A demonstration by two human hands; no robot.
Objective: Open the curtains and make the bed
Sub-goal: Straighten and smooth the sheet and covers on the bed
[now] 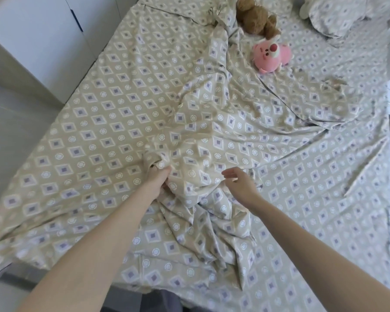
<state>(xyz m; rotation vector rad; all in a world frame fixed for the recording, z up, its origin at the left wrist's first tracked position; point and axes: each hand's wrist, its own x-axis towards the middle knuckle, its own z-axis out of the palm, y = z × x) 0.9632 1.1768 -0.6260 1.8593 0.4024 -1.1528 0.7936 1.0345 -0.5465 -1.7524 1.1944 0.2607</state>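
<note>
Beige diamond-print duvet (212, 136) rumpled, bunched in ridge down bed (324, 199) middle. Left hand (158, 180) grip clenches fold beside it; right hand (240, 182) grip loose, fingers relaxed above cloth.

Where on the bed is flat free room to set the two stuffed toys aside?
Flattest: the smooth stretch left of the bunched duvet, toward the white wardrobe. Also the sheet along the right edge, below the pillow. Crowded: the crumpled middle by both hands, left hand, right hand, and around the brown bear and pink plush.
</note>
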